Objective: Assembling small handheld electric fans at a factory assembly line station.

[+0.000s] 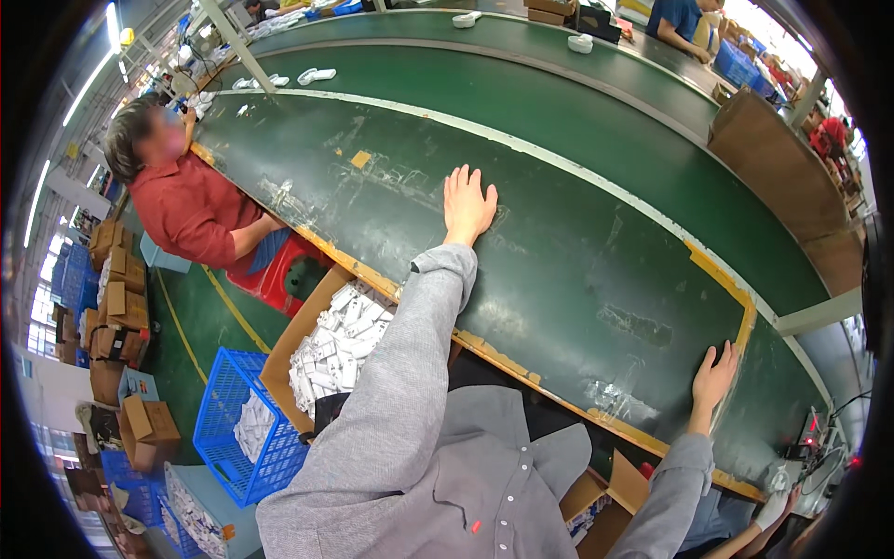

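Note:
My left hand (468, 203) rests palm down on the worn dark green workbench (559, 270), its fingers stretched out and somewhat apart. Nothing is in it. Farther right, my right hand (714, 374) lies on the same surface beside a strip of yellow tape (745, 321). Its fingers are extended and hold nothing I can see. Both arms wear grey sleeves. Under my left forearm, beside the bench, stands a cardboard box (276, 377) filled with white plastic parts (343, 340).
A blue crate (216, 410) with white parts stands left of the box. At the left sits a person in red (191, 210). Past the bench runs a green conveyor (521, 98) with a few white pieces. Another person's gloved hand (773, 508) is at the lower right, near cables.

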A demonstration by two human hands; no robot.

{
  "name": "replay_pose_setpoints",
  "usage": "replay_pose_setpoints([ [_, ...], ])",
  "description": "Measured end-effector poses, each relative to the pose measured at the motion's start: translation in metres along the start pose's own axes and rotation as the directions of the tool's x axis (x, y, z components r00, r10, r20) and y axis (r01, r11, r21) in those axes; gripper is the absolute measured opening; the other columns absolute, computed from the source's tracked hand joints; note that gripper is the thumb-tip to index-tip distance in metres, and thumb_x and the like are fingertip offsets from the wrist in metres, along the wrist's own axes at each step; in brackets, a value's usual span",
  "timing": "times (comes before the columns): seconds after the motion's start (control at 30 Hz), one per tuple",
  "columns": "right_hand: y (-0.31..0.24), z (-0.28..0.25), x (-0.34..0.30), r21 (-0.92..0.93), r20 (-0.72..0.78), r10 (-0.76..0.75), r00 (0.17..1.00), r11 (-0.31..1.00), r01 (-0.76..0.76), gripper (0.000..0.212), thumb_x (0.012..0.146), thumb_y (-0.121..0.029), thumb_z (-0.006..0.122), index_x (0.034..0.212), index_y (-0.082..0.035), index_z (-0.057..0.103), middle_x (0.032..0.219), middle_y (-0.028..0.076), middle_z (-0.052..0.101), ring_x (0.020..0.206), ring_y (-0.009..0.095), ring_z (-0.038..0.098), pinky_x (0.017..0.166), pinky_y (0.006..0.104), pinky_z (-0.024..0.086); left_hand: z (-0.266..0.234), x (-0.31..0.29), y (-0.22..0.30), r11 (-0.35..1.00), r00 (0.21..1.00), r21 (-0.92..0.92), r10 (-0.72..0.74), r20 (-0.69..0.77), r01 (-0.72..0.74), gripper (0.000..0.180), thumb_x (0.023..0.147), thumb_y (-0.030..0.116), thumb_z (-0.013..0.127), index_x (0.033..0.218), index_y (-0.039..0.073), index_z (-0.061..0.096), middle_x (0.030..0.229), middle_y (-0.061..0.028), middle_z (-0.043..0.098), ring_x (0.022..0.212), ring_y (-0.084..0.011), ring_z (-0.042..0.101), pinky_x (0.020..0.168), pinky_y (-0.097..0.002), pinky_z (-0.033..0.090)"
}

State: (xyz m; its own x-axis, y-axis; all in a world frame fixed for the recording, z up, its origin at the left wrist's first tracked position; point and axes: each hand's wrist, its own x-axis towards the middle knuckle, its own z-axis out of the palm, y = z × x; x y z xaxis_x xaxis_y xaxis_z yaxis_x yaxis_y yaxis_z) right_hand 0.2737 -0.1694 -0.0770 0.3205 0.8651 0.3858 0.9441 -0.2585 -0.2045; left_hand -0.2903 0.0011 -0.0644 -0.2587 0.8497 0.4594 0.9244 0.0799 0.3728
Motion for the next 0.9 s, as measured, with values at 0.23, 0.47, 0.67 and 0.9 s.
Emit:
replay_pose_setpoints([
  [0.23,0.0029,-0.0009,-0.0007,-0.01,-0.001,0.001,1.0,1.0,-0.001,0.048,0.098,-0.032,0.047,0.135,-0.001,0.049,0.143,0.019,0.044,0.133,0.036,0.039,0.112,0.0422,0.03,0.0004,-0.0011,0.0027,1.0,1.0,-0.001,0.004,0.001,-0.004,0.05,0.09,0.033,0.055,0.128,0.001,0.055,0.141,-0.0187,0.046,0.136,-0.0334,0.036,0.116,-0.0443,0.024],
  [0.47,-0.0015,-0.0011,-0.0018,-0.006,-0.003,0.005,1.0,1.0,-0.005,0.049,0.098,-0.033,0.047,0.135,-0.001,0.049,0.142,0.02,0.044,0.132,0.036,0.039,0.111,0.0418,0.031,0.0017,-0.0017,0.0001,1.0,1.0,-0.017,0.006,0.004,-0.006,0.05,0.09,0.032,0.056,0.128,-0.001,0.054,0.142,-0.0195,0.045,0.136,-0.0344,0.035,0.116,-0.0454,0.022],
  [0.67,0.0002,-0.0012,-0.0025,-0.01,-0.009,-0.005,1.0,1.0,0.005,0.049,0.098,-0.033,0.046,0.135,-0.001,0.049,0.143,0.02,0.044,0.132,0.036,0.04,0.111,0.042,0.031,0.0022,-0.0027,-0.001,1.0,1.0,-0.027,0.006,0.0,-0.006,0.05,0.09,0.032,0.056,0.128,-0.001,0.054,0.141,-0.0196,0.046,0.136,-0.0342,0.035,0.117,-0.0454,0.022],
  [0.9,-0.0002,-0.0015,-0.0034,0.005,-0.006,0.0,1.0,1.0,0.0,0.049,0.098,-0.033,0.046,0.135,0.0,0.049,0.143,0.02,0.044,0.133,0.036,0.039,0.111,0.0423,0.03,0.0025,-0.0026,-0.002,1.0,1.0,-0.019,0.014,-0.008,-0.014,0.05,0.09,0.033,0.055,0.128,0.0,0.054,0.141,-0.0196,0.045,0.136,-0.0341,0.035,0.117,-0.0448,0.022],
])
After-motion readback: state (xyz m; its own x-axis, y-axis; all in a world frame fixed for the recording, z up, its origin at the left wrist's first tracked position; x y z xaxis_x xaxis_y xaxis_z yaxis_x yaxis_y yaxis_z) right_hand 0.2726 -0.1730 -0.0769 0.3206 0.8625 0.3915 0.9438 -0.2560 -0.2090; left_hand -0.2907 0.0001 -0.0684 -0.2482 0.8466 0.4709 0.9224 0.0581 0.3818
